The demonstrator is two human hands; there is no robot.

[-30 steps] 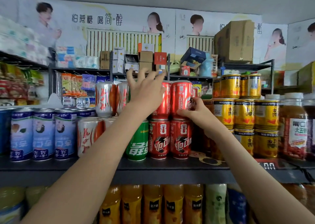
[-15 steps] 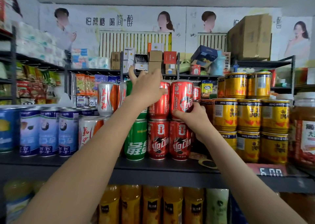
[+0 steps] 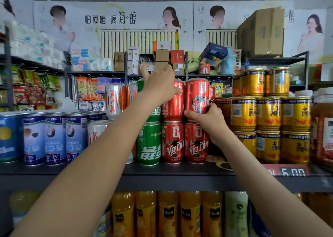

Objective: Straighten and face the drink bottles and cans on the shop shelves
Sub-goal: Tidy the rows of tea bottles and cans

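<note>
The left hand (image 3: 159,85) reaches over the upper row and grips the top-left red can (image 3: 172,108). Its thumb presses on the can's front, its fingers curl over the rim where I lose sight of them, and one finger sticks up. The right hand (image 3: 210,118) holds the top-right red can (image 3: 197,94) low down, thumb across the front near the base, fingers wrapped round its right side. That can stands upright with its logo toward me; the top-left one shows me small print instead. Both sit on the two lower red cans (image 3: 173,143), which face logo out on the dark shelf (image 3: 180,172). Just left of them a green can (image 3: 149,143) stands with another green one on top, mostly hidden behind the left wrist. Further left I see silver cans (image 3: 115,99) stacked two high, then a row of blue cans (image 3: 54,139). Right of the right hand, gold cans (image 3: 268,114) rise in three tiers, and a red price tag (image 3: 292,172) lies at the shelf edge below them. Under the shelf, orange juice bottles (image 3: 168,213) stand side by side.
</note>
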